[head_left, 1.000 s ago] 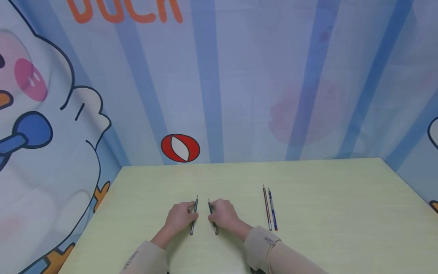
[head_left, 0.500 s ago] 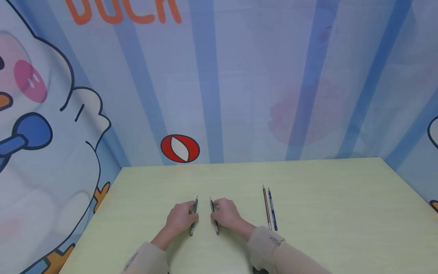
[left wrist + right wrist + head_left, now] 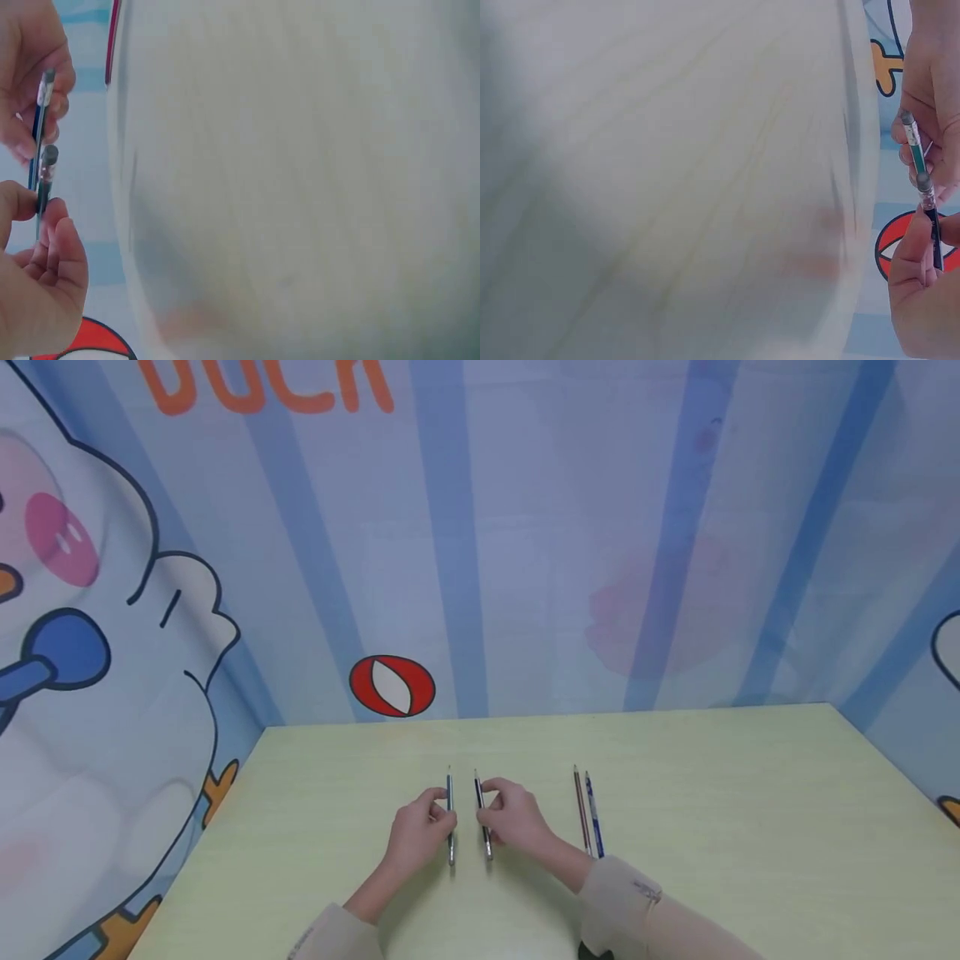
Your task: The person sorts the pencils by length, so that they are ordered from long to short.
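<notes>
My left hand point(image 3: 418, 836) pinches a green pencil point(image 3: 450, 793) between thumb and fingers, its tip pointing away and its eraser end toward me. A short gap to the right, my right hand point(image 3: 517, 817) pinches a dark pencil point(image 3: 478, 792) the same way, leaning slightly. The left wrist view shows the green pencil's eraser end point(image 3: 49, 161) close by the dark one's. In the right wrist view the dark pencil point(image 3: 936, 240) sits between thumb and fingers of my right hand point(image 3: 930, 300). The two pencils appear raised off the table.
To the right of my right hand, a reddish-brown pencil point(image 3: 581, 802) and a blue pencil point(image 3: 594, 810) lie side by side on the pale table point(image 3: 720, 827). Behind the table hangs a blue printed backdrop point(image 3: 525, 568). A dark object point(image 3: 592, 952) shows below my right sleeve.
Both hands have moved away from me and to the right, carrying their pencils, which now stand more nearly parallel. My right sleeve now covers the lower ends of the two lying pencils.
</notes>
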Tool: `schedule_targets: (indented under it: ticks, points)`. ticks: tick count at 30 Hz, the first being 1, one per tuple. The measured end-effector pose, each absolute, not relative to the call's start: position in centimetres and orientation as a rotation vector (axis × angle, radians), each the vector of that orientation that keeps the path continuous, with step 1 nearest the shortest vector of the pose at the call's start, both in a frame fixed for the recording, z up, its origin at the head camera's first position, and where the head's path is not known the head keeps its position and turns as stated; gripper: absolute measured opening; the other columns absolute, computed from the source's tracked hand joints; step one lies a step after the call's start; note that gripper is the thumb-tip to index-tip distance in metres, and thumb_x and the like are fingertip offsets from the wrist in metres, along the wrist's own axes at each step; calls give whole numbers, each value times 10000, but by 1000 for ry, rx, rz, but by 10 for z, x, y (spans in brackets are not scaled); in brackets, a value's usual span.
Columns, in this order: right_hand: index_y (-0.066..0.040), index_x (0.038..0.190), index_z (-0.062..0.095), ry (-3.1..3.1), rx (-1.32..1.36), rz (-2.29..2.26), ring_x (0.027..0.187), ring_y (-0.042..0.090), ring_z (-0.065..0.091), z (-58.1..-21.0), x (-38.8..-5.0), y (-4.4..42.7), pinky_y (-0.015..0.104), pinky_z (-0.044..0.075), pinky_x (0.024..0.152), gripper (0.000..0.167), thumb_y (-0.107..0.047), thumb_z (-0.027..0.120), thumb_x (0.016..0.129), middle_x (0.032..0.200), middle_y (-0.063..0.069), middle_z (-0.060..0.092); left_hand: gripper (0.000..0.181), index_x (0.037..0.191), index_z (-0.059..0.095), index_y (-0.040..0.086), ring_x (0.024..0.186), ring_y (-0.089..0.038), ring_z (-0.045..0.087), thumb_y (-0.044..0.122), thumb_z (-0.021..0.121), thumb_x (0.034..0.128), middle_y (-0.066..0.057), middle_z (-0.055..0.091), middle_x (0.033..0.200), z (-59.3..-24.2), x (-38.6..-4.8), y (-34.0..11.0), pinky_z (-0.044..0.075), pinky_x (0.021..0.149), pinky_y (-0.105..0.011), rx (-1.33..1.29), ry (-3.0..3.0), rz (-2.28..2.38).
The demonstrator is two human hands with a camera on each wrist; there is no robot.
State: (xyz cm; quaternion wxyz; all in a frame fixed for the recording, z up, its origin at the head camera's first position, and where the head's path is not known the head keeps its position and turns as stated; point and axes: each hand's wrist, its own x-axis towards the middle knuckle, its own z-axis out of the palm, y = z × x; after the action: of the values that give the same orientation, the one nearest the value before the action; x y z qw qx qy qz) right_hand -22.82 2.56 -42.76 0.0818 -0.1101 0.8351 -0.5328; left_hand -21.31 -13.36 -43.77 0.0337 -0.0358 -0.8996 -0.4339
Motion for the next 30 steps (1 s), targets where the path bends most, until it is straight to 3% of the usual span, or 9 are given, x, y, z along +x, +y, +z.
schedule_targets:
  ticks: [12, 23, 30]
  points:
    - [15, 1197, 448, 2368, -442, -1755, 449, 113, 487, -427, -212, 47, 255, 448, 449, 412, -15, 546, 798, 660, 67, 549, 304, 1103, 488, -4, 549, -116, 568, 100, 525, 820, -89, 580, 749, -433, -198, -104, 479, 507, -215, -203, -2652, -1717]
    - [17, 1222, 417, 2304, -439, -1770, 490, 121, 491, -430, -205, 59, 257, 470, 479, 429, -67, 562, 827, 706, 66, 536, 295, 1093, 487, 10, 570, -159, 597, 109, 556, 825, -103, 595, 821, -437, -194, -91, 491, 502, -240, -217, -2604, -1831]
    - [57, 1201, 419, 2294, -465, -1783, 486, 125, 485, -416, -193, 63, 267, 475, 472, 401, -24, 544, 829, 705, 106, 541, 276, 1056, 476, -6, 539, -95, 574, 119, 549, 820, -81, 588, 797, -437, -189, -87, 486, 489, -217, -264, -2599, -1815]
